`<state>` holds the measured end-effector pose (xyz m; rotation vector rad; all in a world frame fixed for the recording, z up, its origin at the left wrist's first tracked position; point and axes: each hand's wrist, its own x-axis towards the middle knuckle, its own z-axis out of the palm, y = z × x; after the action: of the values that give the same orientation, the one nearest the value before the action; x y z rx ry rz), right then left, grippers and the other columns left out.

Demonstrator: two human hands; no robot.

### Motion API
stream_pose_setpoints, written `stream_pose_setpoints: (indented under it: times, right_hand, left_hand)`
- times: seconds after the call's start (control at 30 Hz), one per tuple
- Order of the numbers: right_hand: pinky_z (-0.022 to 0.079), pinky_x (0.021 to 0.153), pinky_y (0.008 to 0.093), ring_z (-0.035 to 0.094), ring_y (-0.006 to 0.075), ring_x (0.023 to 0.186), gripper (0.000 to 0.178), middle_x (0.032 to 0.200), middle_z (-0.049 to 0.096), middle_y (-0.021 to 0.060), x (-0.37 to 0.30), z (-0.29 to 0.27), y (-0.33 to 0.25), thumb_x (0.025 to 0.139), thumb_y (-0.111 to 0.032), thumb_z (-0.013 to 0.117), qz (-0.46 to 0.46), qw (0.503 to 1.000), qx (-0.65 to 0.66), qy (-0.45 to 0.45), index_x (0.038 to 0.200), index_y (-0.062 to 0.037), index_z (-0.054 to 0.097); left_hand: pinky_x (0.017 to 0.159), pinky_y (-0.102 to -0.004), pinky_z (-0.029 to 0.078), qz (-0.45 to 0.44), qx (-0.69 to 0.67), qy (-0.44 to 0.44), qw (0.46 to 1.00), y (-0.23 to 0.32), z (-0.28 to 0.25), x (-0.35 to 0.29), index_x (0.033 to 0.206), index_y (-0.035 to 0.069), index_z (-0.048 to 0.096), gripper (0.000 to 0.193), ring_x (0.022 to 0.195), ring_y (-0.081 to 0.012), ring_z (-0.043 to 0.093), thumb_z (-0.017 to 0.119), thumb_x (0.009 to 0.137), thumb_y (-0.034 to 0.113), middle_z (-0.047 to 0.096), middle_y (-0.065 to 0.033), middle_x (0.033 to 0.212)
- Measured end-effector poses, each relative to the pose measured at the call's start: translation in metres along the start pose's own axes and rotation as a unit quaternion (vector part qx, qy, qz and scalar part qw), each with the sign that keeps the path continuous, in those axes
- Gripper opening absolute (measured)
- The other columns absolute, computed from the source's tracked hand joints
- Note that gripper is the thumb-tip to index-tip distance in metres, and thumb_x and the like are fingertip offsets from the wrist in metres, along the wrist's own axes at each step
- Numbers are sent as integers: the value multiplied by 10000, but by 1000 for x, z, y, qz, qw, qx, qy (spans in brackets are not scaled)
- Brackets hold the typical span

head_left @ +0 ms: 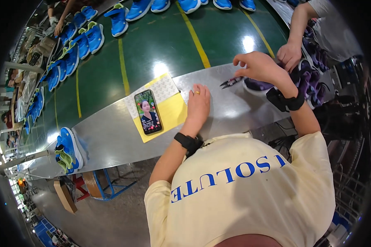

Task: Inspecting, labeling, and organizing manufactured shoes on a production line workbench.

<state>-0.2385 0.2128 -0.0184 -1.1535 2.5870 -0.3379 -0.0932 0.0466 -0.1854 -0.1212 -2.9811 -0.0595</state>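
Note:
My left hand (199,103) rests on the metal table beside the yellow sheet, fingers lying loosely down, a ring on one. It holds nothing that I can see. Over the table to the right, my right hand (263,69) is raised with thumb and forefinger apart. Just below its thumb is a dark, two-pointed tool (231,82) resembling thread snips; whether the hand touches it cannot be made out. A dark purple shoe (256,85) sits partly hidden beneath my right hand. On the yellow sheet (172,116) lies a phone (148,112) with its screen lit.
Blue sports shoes (95,38) stand along the green conveyor belt (152,45). One blue shoe (69,150) is at the table's left end. A co-worker's hand (289,55) touches more purple shoes (317,88) at right. A blue-framed stool (107,185) stands below the table.

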Motion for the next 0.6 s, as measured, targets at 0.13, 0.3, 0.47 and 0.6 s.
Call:
stream_pose_setpoints:
  times: [0.13, 0.3, 0.47, 0.6]
  right_hand:
    - [478, 655, 355, 619, 278, 742, 309, 827, 644, 125, -28, 20, -4, 727, -224, 697, 8, 999, 49, -21, 961, -42, 610]
    - [473, 794, 372, 592, 336, 934, 382, 1017, 636, 129, -30, 76, -9, 719, -181, 713, 19, 996, 83, 10, 1063, -61, 599]
    - [426, 927, 396, 481, 354, 1145, 628, 1399, 346, 170, -27, 137, 57, 720, 9, 630, -19, 990, -140, -22, 1301, -107, 422]
    - [469, 851, 398, 531, 346, 1075, 550, 1355, 407, 150, -27, 130, 19, 707, -8, 637, 89, 992, -79, -31, 1227, -111, 489]
  left_hand:
    - [919, -424, 418, -7, -162, -82, 983, -19, -19, -3, 1109, 29, 544, 342, 1106, -333, 494, 532, 769, 62, 532, -173, 1144]
    - [888, -416, 424, -21, -121, 179, 976, -65, -37, -43, 1025, 51, 562, 310, 992, -334, 518, 571, 715, 48, 546, -150, 1038]
    - [860, -413, 441, -225, -50, 299, 926, -214, -103, -148, 1059, 18, 546, 311, 969, -349, 543, 532, 749, 33, 577, -175, 1001]
    - [934, -422, 403, -517, 36, 222, 826, -350, -147, -273, 1200, -4, 482, 401, 1090, -361, 507, 498, 805, 56, 544, -211, 1159]
